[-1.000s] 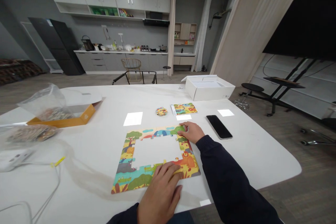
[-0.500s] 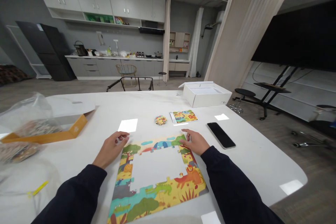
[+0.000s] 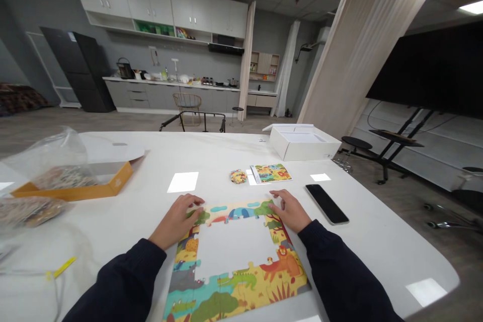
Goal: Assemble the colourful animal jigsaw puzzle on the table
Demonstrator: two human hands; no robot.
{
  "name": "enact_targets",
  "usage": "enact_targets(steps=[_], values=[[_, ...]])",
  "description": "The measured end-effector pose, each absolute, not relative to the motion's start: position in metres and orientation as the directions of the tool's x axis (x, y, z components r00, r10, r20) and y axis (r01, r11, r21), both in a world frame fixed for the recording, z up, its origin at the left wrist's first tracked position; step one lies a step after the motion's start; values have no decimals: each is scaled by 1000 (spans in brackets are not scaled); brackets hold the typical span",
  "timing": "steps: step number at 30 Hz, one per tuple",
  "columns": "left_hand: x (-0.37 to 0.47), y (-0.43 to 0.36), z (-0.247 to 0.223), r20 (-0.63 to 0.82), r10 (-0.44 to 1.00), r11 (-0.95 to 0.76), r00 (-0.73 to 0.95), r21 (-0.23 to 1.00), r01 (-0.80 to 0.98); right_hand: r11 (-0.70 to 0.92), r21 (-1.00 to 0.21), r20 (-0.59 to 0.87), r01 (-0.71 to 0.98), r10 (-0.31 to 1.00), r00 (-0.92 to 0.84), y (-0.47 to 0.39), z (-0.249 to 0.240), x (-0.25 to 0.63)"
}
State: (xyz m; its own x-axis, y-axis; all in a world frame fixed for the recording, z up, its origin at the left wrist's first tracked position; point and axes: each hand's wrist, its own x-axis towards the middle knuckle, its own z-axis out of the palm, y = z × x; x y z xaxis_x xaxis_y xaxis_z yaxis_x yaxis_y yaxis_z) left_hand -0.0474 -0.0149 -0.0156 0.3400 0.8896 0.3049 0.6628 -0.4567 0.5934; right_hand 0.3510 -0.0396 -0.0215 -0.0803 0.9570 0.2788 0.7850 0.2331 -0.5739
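Note:
A jigsaw puzzle border (image 3: 222, 304) with jungle animals lies flat on the white table, around a bare rectangular middle. My left hand (image 3: 178, 222) rests at its far left corner, thumb over the tree piece and fingers loosely bent past the edge. At the far right corner is my right hand (image 3: 292, 211), its thumb touching the puzzle and its index finger stretched forward, apart from the thumb. Both hands look open, with nothing lifted. Beyond them lie a small pile of loose puzzle pieces (image 3: 238, 176) and a picture card (image 3: 273, 173) with a similar animal scene.
Right of my right hand lies a black phone (image 3: 326, 204). A white box (image 3: 309, 150) stands open at the far right. On the left are a yellow box (image 3: 113, 188) with a clear bag of pieces (image 3: 64, 176), another bag (image 3: 30, 212), and a yellow tag (image 3: 65, 267).
My left hand has shifted right, so its thumb now covers the puzzle's far left corner. My right hand stays at the other corner. The camera view has tilted slightly up and left.

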Motion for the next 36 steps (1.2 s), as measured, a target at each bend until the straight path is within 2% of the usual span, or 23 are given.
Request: enact_targets(steps=[15,21,24,30,34,36], values=[[-48,-16,-15,290,884,-467,367,587,661,212,-650,249,730,967,-59,-41,-17,347],[-47,-15,-15,298,887,-461,352,593,661,286,-665,371,690,928,-27,-36,-5,344],[-47,-14,-16,307,882,-472,359,588,657,339,-672,382,659,920,-84,-27,7,329],[-47,-14,-16,328,869,-495,372,568,657,463,-463,349,756,879,-325,19,14,285],[-45,-16,-15,344,863,-505,370,556,660,288,-303,219,908,949,-227,54,16,254],[-45,-16,-14,352,862,-507,365,551,663,204,-264,190,943,969,-156,65,16,239]])
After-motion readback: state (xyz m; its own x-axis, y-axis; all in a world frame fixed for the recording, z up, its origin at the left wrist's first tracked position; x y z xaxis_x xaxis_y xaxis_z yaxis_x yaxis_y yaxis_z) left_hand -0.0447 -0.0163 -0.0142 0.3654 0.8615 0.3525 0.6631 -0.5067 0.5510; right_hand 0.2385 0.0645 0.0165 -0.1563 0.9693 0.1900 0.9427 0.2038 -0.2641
